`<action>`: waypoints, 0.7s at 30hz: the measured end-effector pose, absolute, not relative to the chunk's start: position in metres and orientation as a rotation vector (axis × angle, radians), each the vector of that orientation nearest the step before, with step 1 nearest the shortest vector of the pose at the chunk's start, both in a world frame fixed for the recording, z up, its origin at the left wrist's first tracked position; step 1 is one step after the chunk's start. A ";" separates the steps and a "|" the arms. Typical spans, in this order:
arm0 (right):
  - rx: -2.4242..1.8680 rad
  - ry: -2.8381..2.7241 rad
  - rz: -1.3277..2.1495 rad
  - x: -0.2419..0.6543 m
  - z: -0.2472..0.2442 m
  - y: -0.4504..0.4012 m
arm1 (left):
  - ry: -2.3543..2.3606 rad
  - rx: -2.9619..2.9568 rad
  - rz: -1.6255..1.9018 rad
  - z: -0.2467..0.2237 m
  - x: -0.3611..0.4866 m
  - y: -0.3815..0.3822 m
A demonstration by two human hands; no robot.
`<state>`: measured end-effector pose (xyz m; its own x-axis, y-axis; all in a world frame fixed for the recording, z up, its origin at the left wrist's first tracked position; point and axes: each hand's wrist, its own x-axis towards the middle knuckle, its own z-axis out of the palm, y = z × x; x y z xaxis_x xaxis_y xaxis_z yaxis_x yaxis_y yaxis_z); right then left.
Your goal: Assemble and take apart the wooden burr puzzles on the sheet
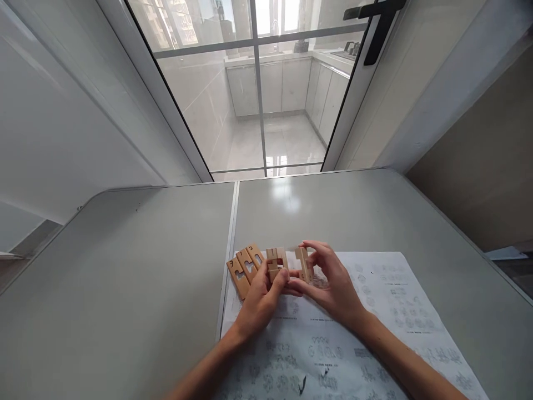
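My left hand is closed around a small wooden puzzle assembly, made of notched blocks fitted together with a gap in the middle. Beside it, my right hand pinches a separate notched wooden piece upright between thumb and fingers. A narrow space parts this piece from the assembly. To the left of my left hand, three flat wooden pieces with cut-out slots lie side by side, marked with numbers at their top ends. My left fingers partly cover the nearest one.
A large printed sheet with diagrams lies under my hands on a grey folding table. A seam runs across the table to the left of the sheet. Past the far edge stands a glass door with a black handle.
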<state>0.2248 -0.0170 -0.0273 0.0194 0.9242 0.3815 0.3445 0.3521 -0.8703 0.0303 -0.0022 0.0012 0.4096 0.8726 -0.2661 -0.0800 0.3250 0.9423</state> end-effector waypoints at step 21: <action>-1.110 -1.019 1.348 0.238 -0.017 -0.007 | 0.879 1.171 0.664 0.009 0.031 -0.002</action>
<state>0.2375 -0.0066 -0.0170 -0.0027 0.9974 -0.0720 -0.2025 -0.0710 -0.9767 0.0309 -0.0018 0.0095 0.5133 0.8256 -0.2344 -0.0002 0.2733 0.9619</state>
